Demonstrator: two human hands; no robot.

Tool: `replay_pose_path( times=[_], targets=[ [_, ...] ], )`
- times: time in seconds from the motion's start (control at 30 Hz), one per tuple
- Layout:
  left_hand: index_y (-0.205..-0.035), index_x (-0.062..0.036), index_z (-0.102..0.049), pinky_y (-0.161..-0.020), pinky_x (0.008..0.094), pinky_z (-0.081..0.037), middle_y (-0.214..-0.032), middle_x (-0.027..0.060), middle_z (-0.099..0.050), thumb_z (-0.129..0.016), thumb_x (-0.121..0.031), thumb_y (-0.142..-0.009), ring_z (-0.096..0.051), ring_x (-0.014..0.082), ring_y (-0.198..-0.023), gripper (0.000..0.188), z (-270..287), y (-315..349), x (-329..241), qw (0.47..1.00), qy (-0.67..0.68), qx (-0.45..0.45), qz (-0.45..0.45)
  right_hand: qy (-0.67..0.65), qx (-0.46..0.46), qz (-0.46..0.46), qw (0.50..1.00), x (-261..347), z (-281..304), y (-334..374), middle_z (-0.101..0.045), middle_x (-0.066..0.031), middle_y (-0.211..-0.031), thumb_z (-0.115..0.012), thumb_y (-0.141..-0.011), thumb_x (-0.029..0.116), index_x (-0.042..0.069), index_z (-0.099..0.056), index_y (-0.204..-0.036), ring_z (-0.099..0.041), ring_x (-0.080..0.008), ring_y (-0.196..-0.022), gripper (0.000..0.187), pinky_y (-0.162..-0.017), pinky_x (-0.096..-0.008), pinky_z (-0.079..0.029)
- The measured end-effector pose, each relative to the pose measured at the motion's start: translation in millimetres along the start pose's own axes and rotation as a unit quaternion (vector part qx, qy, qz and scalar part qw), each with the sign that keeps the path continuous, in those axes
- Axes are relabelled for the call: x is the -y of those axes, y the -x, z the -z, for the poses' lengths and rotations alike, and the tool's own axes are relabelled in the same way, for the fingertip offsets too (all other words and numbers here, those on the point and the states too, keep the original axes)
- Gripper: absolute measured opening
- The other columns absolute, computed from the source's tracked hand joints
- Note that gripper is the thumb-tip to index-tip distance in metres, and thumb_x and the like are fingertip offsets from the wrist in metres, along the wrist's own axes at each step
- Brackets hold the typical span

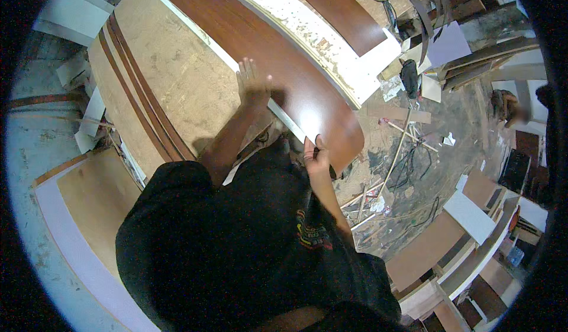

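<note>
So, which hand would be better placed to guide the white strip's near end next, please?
Probably the right hand: its fingers hold that end of the white strip, while the left hand is farther along.

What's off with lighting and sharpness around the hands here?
Head view: a white glare spot burns on the glossy brown panel, near the right hand; a dark shadow falls just right of the left hand; the black shirt is underexposed, with few folds readable; black fisheye vignetting surrounds everything; fine wood grain is hard to resolve.
</note>
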State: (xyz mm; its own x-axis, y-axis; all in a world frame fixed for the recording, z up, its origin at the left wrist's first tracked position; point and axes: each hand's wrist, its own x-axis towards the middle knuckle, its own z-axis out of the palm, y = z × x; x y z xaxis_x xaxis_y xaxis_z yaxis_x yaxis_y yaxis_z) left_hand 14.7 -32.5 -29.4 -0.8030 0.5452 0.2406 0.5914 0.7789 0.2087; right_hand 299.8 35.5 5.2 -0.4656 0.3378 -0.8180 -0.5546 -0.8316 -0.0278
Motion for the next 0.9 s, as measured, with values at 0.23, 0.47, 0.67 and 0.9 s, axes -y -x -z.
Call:
replay_pose_path(
  times=[0.23, 0.47, 0.67, 0.9],
  targets=[
    [-0.158, 0.0065, -0.022, -0.125, 0.0560, -0.013, -0.166, 0.0271, -0.015, -0.046, -0.045, -0.102, -0.011, 0.0425, -0.155, 0.080, 4, -6, -1, 0.999, 0.011, 0.025, 0.029, -0.210, 0.005, 0.039, 0.977, 60, 74, -21, -0.071, -0.0097, -0.106, -0.051, -0.096, 0.031, 0.008, -0.065, -0.116, -0.068, -0.0267, -0.093, 0.034, -0.075, -0.0413, -0.054],
    [-0.158, 0.0086, -0.016, -0.125, 0.0560, -0.009, -0.167, 0.0278, -0.007, -0.045, -0.046, -0.103, -0.005, 0.0436, -0.156, 0.082, 17, -10, -3, 0.995, 0.000, 0.091, 0.026, -0.210, -0.121, 0.180, 0.953, 126, 187, -66, -0.060, -0.0140, -0.128, -0.056, -0.090, 0.040, 0.009, -0.056, -0.130, -0.059, -0.0303, -0.114, 0.050, -0.084, -0.0496, -0.050],
    [-0.158, 0.0094, -0.015, -0.125, 0.0552, -0.006, -0.167, 0.0280, -0.006, -0.044, -0.045, -0.104, -0.005, 0.0449, -0.155, 0.082, 23, -10, -6, 0.995, 0.024, 0.089, 0.027, -0.277, -0.052, 0.251, 0.926, 186, 225, -11, -0.061, -0.0148, -0.131, -0.063, -0.089, 0.041, 0.008, -0.056, -0.131, -0.060, -0.0329, -0.116, 0.054, -0.089, -0.0577, -0.050],
    [-0.156, 0.0105, -0.021, -0.124, 0.0565, -0.014, -0.166, 0.0296, -0.012, -0.044, -0.044, -0.104, -0.010, 0.0464, -0.154, 0.079, 19, -14, -1, 0.998, 0.007, 0.064, 0.004, 0.158, 0.184, 0.340, 0.909, 217, 262, 93, -0.065, -0.0113, -0.129, -0.066, -0.097, 0.016, 0.003, -0.062, -0.128, -0.061, -0.0210, -0.117, 0.034, -0.098, -0.0348, -0.050]
  ],
)
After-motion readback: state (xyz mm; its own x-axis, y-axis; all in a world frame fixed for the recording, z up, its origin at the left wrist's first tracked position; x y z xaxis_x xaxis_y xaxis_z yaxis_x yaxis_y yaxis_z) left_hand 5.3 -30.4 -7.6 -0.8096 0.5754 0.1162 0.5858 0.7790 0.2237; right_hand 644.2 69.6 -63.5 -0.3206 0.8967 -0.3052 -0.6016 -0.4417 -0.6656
